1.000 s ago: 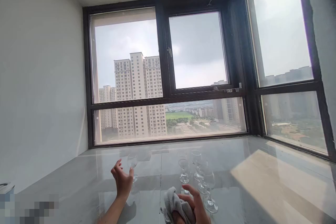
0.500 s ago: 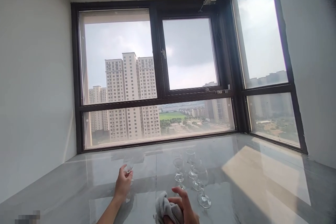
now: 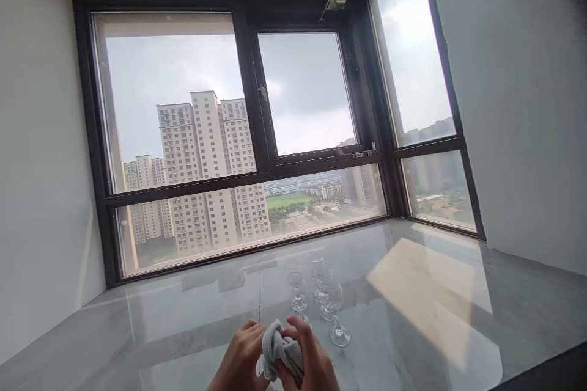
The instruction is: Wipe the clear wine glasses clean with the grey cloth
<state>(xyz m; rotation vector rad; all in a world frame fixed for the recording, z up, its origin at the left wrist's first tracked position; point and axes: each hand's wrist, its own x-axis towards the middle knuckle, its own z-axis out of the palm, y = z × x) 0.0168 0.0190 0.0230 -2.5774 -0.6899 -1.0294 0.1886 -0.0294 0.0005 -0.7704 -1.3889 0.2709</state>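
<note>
1. The right hand (image 3: 316, 363) has its fingers clamped on a gray cloth (image 3: 285, 355). Its pointing finger bends up near the top of the cloth.
2. The cloth is all bunched up, low in the middle, between the two hands.
3. The left hand (image 3: 241, 357) is right beside the cloth. Its fingers are bent, but I can't tell if they are closed on something, because the hand hides it.
4. Clear glasses with stems (image 3: 299, 302) stand up close together on the shiny gray window ledge (image 3: 197, 342), past the right hand. I can see at least four.
5. The nearest glass (image 3: 340, 335) stands near the right hand.
6. A patch of sunlight (image 3: 431, 299) lies on the ledge, to the right of the glasses.
7. Behind them is a big window with a dark frame (image 3: 251, 134). Tall buildings (image 3: 208, 146) and a green field (image 3: 288, 200) are outside.
</note>
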